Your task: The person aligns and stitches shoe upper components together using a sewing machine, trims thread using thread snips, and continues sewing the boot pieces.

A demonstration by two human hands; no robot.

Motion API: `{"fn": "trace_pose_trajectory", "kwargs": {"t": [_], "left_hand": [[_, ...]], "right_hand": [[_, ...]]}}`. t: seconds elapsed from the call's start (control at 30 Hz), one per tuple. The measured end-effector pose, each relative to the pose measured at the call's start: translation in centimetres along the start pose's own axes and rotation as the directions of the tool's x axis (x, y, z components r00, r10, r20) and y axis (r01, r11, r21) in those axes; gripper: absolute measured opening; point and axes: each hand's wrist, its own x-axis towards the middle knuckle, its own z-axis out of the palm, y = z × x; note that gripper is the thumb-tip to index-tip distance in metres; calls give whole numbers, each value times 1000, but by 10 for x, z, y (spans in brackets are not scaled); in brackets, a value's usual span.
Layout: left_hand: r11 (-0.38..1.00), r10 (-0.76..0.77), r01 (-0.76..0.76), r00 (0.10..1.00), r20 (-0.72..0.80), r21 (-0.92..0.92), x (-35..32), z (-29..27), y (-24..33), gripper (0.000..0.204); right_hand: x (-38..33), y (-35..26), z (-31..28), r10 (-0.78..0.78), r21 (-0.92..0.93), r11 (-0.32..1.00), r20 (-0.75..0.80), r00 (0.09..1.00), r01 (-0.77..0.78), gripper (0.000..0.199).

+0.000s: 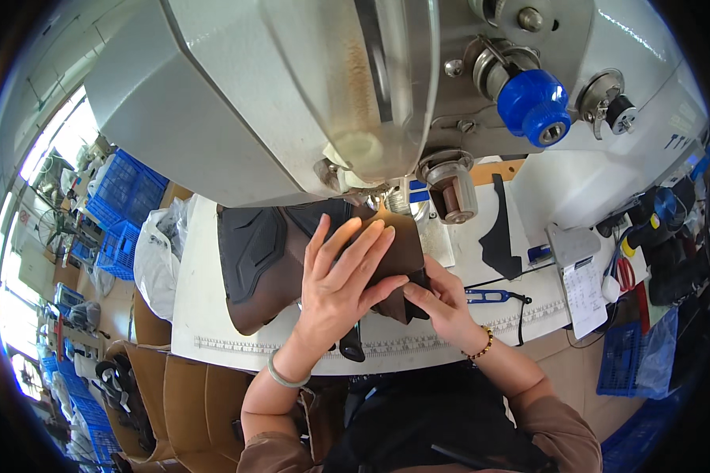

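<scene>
Left hand [335, 282] lies flat, fingers extended and slightly spread, on a brown-and-black piece [280, 264]; the right hand [447, 303] pinches its right side between thumb and fingers. The piece rests on a white table [196, 276] beneath a sewing machine [229, 102], whose head blocks part of the far edge. A black handle [353, 344] sits on the near side; rightward lie a blue tool [487, 296], a black cutout [497, 240] and a clipboard [580, 276]. Blue crates [128, 188] stand far left.
</scene>
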Motion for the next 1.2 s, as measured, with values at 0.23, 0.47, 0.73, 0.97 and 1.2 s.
{"fn": "trace_pose_trajectory", "kwargs": {"t": [0.23, 0.47, 0.73, 0.97, 1.2], "left_hand": [[1000, 8, -9, 999, 46, 30, 3, -2, 5, 53], [1000, 26, -27, 994, 103, 7, 9, -12, 1, 52], [999, -8, 14, 992, 123, -46, 7, -13, 4, 46], [996, -66, 58, 992, 105, 74, 10, -2, 21, 44], [966, -64, 57, 998, 18, 252, -2, 17, 18, 34]], "right_hand": [[-1, 10, 11, -19, 125, 992, -70, 997, 27, 34], [-5, 21, 32, -40, 70, 996, -184, 982, 54, 33], [-20, 40, 64, -116, -297, 953, -157, 981, 65, 39], [-20, 66, 80, -224, -331, 928, -129, 966, 171, 39], [-29, 40, 31, -152, -786, 520, 301, 942, 335, 45]]}}
